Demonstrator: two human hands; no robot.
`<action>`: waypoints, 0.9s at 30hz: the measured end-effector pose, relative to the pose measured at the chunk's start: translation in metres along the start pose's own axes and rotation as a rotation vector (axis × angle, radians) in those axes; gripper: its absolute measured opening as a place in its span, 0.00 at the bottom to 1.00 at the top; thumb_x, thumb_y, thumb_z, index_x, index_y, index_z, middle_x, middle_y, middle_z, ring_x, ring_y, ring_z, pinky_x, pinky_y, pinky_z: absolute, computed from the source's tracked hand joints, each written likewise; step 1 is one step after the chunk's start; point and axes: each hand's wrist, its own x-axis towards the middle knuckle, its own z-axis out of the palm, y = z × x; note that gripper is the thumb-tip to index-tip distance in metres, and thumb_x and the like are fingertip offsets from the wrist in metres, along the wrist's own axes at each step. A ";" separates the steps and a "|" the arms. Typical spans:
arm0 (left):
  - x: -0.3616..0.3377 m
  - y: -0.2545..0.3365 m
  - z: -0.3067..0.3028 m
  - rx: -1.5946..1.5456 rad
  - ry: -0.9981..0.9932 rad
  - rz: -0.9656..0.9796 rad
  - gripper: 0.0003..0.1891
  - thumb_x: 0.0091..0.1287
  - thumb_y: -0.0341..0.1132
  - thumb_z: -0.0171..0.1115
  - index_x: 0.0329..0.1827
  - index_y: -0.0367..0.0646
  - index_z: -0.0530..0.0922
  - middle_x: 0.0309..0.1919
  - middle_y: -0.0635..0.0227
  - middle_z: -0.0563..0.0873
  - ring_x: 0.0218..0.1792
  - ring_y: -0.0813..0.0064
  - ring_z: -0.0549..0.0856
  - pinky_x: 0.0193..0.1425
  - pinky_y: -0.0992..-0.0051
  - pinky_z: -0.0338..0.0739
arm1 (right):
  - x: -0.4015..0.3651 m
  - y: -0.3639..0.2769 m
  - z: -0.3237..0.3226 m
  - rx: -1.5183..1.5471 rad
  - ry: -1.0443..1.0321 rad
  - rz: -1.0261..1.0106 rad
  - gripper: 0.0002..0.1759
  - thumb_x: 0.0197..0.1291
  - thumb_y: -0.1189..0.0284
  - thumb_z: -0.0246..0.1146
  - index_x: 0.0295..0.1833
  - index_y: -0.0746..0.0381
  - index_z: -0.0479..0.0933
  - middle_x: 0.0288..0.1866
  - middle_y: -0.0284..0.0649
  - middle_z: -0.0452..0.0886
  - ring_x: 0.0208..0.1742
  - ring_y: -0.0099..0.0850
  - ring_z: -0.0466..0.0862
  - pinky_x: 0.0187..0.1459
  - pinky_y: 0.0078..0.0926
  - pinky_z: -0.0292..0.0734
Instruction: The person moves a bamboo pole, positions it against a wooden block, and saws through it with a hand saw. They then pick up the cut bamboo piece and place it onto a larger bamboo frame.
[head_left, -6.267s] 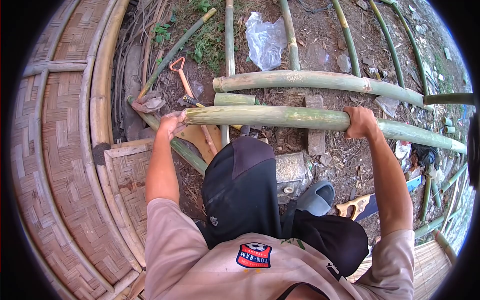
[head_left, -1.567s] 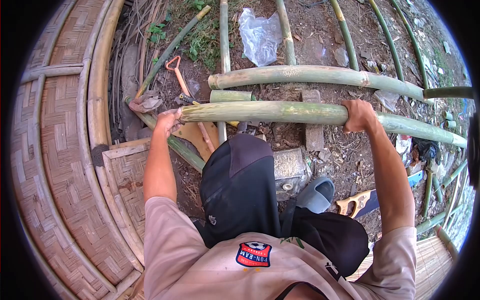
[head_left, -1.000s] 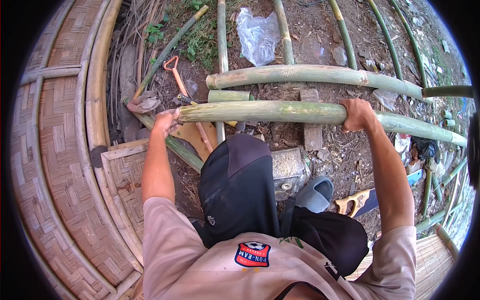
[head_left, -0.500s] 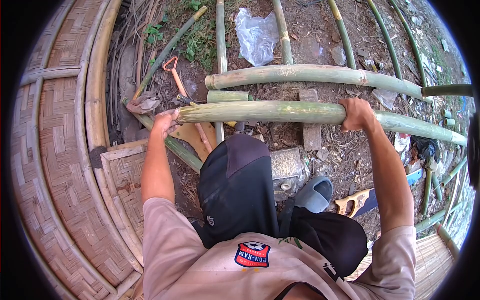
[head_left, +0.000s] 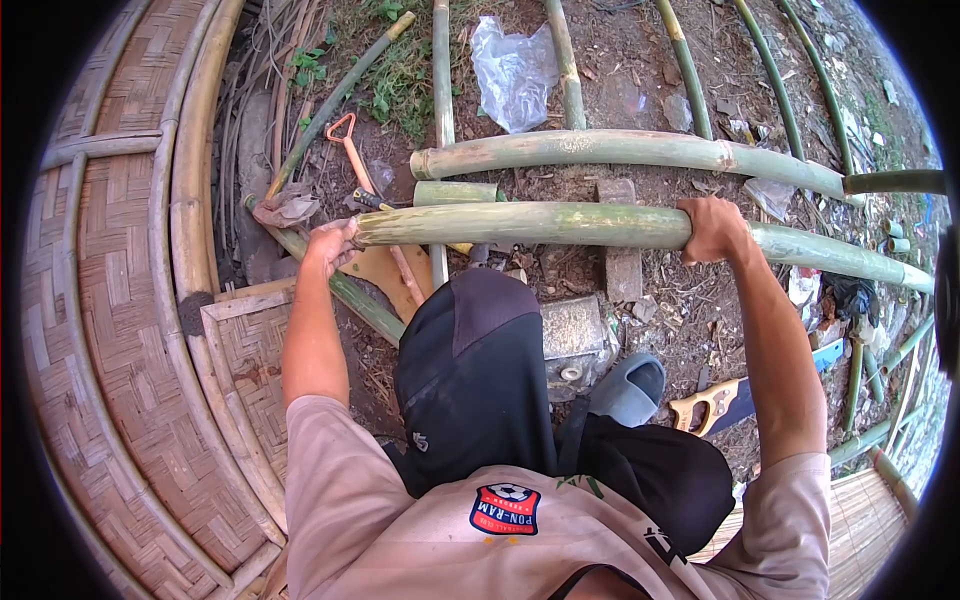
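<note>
A thick green bamboo pole [head_left: 530,222] lies crosswise in front of my knees. My left hand [head_left: 333,247] is closed on its left end, with the fingertips at the cut edge. Farther right, my right hand [head_left: 714,229] wraps over the pole from above, the thumb hidden behind the wrist side. Just beyond, a second thick bamboo pole [head_left: 590,147] runs almost parallel. Between the two, a short bamboo piece [head_left: 455,193] sits near a tool with a black and yellow handle [head_left: 373,200]. Under the held pole stands a brick-like block [head_left: 624,272].
A handsaw [head_left: 712,408] lies on the ground right of my grey sandal [head_left: 630,388]. An orange-handled tool [head_left: 352,150] leans at the left. Several thinner bamboo poles [head_left: 684,70] extend away at the back. A woven bamboo panel [head_left: 125,290] stands along the left side. Clear plastic [head_left: 512,70] lies beyond.
</note>
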 end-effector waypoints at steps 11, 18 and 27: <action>0.007 -0.005 -0.004 0.031 -0.035 0.005 0.17 0.74 0.45 0.70 0.61 0.51 0.85 0.45 0.75 0.90 0.41 0.79 0.85 0.47 0.74 0.81 | 0.001 0.001 0.000 0.007 -0.017 0.011 0.29 0.31 0.63 0.79 0.46 0.58 0.85 0.39 0.49 0.90 0.46 0.49 0.90 0.52 0.44 0.85; 0.003 -0.002 -0.003 0.028 -0.031 0.003 0.17 0.74 0.45 0.70 0.61 0.50 0.85 0.45 0.74 0.90 0.41 0.79 0.84 0.46 0.75 0.81 | -0.001 -0.002 -0.003 0.003 -0.020 0.012 0.29 0.31 0.64 0.79 0.46 0.57 0.85 0.38 0.48 0.90 0.45 0.48 0.90 0.52 0.43 0.85; 0.008 -0.004 -0.005 0.030 -0.048 0.005 0.18 0.73 0.46 0.70 0.61 0.51 0.85 0.45 0.76 0.89 0.42 0.78 0.84 0.47 0.73 0.81 | 0.001 0.000 0.000 0.009 -0.017 0.009 0.28 0.31 0.64 0.79 0.45 0.58 0.85 0.38 0.48 0.90 0.44 0.48 0.90 0.51 0.43 0.85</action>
